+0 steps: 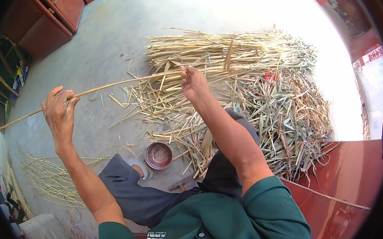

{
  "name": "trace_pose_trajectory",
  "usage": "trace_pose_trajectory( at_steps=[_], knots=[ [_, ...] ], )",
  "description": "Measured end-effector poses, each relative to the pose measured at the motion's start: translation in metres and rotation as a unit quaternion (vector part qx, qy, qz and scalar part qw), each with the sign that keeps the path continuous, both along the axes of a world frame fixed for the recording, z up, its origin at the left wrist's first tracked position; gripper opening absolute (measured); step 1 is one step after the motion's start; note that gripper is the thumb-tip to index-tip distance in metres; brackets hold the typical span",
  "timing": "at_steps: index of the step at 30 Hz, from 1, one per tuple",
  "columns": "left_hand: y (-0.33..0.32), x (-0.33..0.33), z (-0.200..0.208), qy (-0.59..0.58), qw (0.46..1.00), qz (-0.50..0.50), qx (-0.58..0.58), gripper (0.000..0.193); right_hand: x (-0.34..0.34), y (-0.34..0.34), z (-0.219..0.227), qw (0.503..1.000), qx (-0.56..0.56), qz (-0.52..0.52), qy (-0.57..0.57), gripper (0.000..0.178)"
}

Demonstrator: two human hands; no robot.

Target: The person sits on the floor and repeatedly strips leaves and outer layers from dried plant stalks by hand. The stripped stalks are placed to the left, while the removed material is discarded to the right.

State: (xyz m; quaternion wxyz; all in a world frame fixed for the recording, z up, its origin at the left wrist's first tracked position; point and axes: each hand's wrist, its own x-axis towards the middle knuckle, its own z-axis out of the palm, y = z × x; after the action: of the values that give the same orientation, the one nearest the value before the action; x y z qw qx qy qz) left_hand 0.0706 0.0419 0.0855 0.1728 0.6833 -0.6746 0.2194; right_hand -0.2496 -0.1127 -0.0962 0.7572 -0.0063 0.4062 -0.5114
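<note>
Green shirt (220, 210), left hand (60, 112) and right hand (194, 85) gripping one long stalk (123, 83), reddish bowl (157, 165) below, between both hands, contents unclear

toward the left edge of the floor (93, 64) the stalk (123, 82) runs off into the dark rim, so its tip there cannot be made out, while past the right hand (194, 85) its other end is lost against the straw-coloured heap (285, 117), where a small red thing (271, 75) lies mostly buried, its kind unclear. at the floor's near edge the trousers (141, 196) partly cover a dark object (181, 185) too indistinct to name, and the left forearm (87, 183) hides some loose thin stalks (43, 175). glare washes out the floor's far right corner, and red furniture (42, 33) at its far left corner is cut off.
</note>
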Motion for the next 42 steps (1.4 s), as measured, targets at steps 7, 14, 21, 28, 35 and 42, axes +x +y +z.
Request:
trace_pose_trajectory(
  at_steps=[7, 14, 21, 28, 35, 42],
  knots=[
    [0.043, 0.085, -0.017, -0.051, 0.995, 0.079, -0.04, 0.018, 0.003, 0.038, 0.056, 0.978, -0.199, 0.055, 0.009, 0.016],
    [0.058, 0.091, -0.053, 0.099, 0.992, 0.066, 0.047, 0.012, -0.009, 0.039, 0.093, 0.89, -0.43, 0.094, 0.117, 0.02],
    [0.017, 0.034, -0.071, 0.192, 0.976, -0.051, 0.086, 0.012, -0.061, -0.009, 0.082, 0.893, -0.256, 0.081, 0.361, 0.043],
    [-0.005, 0.0, -0.078, 0.377, 0.916, -0.064, 0.119, 0.017, -0.131, -0.024, 0.097, 0.905, -0.317, 0.066, 0.276, 0.036],
    [-0.016, -0.021, -0.073, 0.44, 0.887, -0.072, 0.124, 0.022, -0.178, -0.031, 0.094, 0.873, -0.474, -0.088, -0.072, 0.036],
    [-0.023, -0.052, -0.069, 0.335, 0.925, -0.157, 0.092, 0.022, -0.134, -0.014, 0.097, 0.94, -0.296, -0.091, 0.141, 0.078]
  ],
)
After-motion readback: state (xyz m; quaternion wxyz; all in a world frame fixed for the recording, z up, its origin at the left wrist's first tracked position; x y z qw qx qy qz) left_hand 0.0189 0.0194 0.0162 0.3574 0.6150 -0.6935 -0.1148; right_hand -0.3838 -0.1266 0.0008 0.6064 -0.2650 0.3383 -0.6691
